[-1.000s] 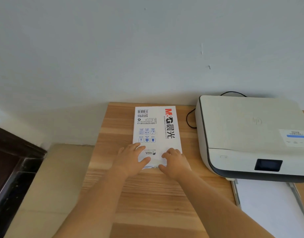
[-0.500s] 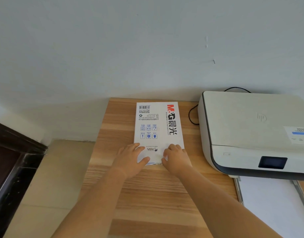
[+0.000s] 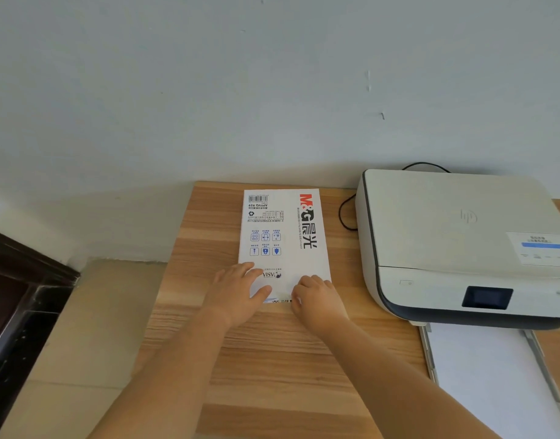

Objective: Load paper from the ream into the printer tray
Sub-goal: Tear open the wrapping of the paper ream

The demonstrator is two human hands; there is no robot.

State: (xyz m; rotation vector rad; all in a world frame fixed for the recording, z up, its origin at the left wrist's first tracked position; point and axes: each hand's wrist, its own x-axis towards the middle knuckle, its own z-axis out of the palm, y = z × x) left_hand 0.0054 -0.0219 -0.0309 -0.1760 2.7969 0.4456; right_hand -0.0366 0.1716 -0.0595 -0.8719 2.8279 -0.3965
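A white wrapped ream of paper (image 3: 283, 229) with red and black print lies flat on the wooden table (image 3: 272, 359), left of the printer. My left hand (image 3: 236, 294) lies spread on the ream's near left corner, thumb pointing right. My right hand (image 3: 318, 301) rests on the near right corner, fingers curled at the wrapper's near edge. A white printer (image 3: 456, 245) with a dark screen stands at the right. Its tray (image 3: 494, 375) sticks out toward me, with white paper in it.
A black cable (image 3: 345, 213) loops between the ream and the printer at the back. The table ends at the left, above a beige floor (image 3: 82, 327). A dark wooden frame (image 3: 16, 296) stands at the far left. The wall is close behind the table.
Both hands stay at the ream's near end with hardly any shift. The view has tilted a little, so the scene sits slightly differently in the frame.
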